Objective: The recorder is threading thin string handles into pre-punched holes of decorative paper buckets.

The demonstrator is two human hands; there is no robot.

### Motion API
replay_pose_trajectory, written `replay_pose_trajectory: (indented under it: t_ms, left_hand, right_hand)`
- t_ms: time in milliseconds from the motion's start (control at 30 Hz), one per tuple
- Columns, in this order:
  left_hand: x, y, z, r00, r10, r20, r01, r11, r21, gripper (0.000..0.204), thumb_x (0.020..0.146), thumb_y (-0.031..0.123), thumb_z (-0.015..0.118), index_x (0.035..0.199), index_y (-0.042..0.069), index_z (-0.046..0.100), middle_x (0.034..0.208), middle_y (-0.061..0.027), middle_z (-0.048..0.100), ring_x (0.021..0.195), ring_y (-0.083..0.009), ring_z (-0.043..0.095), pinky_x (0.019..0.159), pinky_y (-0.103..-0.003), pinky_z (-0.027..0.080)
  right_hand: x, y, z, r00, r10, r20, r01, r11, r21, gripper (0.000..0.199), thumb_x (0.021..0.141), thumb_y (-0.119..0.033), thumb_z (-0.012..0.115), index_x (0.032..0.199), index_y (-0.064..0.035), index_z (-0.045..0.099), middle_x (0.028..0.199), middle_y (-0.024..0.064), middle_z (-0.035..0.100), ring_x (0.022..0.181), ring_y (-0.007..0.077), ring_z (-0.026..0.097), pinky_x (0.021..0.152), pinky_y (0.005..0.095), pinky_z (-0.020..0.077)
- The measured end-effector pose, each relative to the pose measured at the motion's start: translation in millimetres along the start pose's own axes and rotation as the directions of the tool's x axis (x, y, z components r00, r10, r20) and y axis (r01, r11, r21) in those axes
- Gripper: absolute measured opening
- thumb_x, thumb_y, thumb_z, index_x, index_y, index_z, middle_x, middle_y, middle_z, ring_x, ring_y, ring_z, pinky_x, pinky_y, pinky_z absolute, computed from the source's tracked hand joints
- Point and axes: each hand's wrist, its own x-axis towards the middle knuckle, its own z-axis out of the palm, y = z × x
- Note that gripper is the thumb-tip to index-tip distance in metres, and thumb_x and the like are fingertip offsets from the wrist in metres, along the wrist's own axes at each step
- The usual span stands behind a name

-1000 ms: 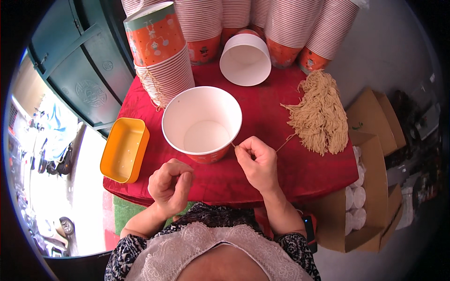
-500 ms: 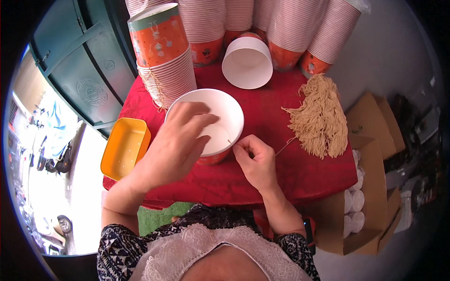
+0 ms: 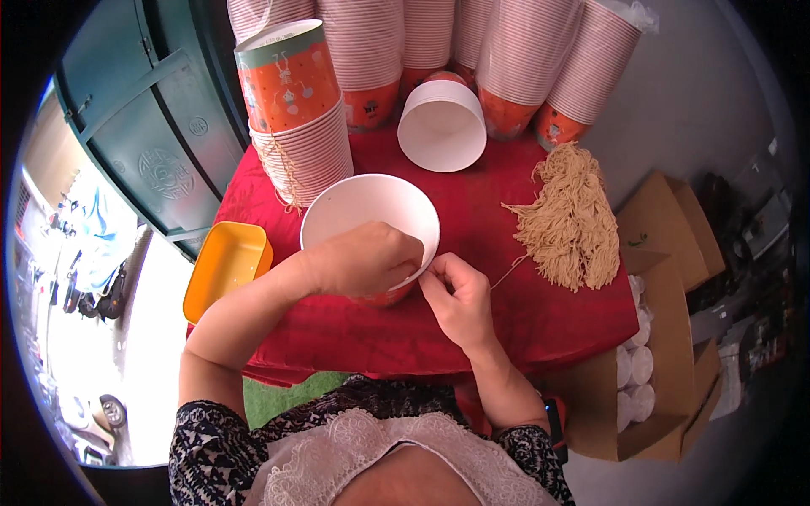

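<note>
left hand lowered into 1 bucket, fingers curled, grip unclear | right hand pinching 1 string

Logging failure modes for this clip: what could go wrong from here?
1. The strand between the right hand and the cord bundle might snag, dragging loose cords into a tangle.
2. The left hand reaches into the white-lined tub; a firm push could tip or slide it.
3. The left forearm overlaps the yellow container in view, so a bump seems possible.
</note>
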Motion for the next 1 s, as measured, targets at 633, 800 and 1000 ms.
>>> replay_pose_trajectory:
  t_ms: [633, 800, 1000]
  left_hand:
    - [-6, 1, 10, 0.946, -0.239, -0.221, 0.306, 0.882, 0.358, 0.015, 0.083, 0.015, 0.062, 0.077, 0.001, 0.062, 0.078, -0.0195, 0.064, 0.075, -0.0374, 0.064, 0.065, -0.046, 0.052]
    - [-3, -36, 46, 0.910, -0.276, -0.309, 0.402, 0.768, 0.498, 0.012, 0.083, 0.012, 0.060, 0.079, 0.001, 0.061, 0.085, -0.0184, 0.065, 0.078, -0.0346, 0.067, 0.067, -0.044, 0.055]
    - [-3, -46, 73, 0.842, -0.368, -0.394, 0.519, 0.750, 0.410, 0.010, 0.082, 0.010, 0.059, 0.083, 0.001, 0.062, 0.087, -0.0192, 0.065, 0.078, -0.0339, 0.067, 0.067, -0.044, 0.055]
  right_hand:
    - [60, 17, 0, 0.930, 0.193, 0.312, -0.226, 0.971, 0.072, 0.024, 0.093, -0.012, 0.056, 0.076, 0.0043, 0.062, 0.060, -0.0028, 0.051, 0.059, 0.0045, 0.044, 0.050, 0.0290, 0.0364]
    - [79, 50, 19, 0.865, 0.299, 0.404, -0.402, 0.894, 0.198, 0.017, 0.093, -0.010, 0.055, 0.085, 0.0010, 0.066, 0.068, -0.0058, 0.053, 0.060, 0.0048, 0.043, 0.053, 0.0252, 0.0341]
    - [90, 79, 20, 0.805, 0.367, 0.467, -0.437, 0.898, 0.048, 0.022, 0.092, -0.015, 0.058, 0.081, 0.0022, 0.067, 0.067, 0.0015, 0.058, 0.061, 0.0081, 0.046, 0.055, 0.0302, 0.0384]
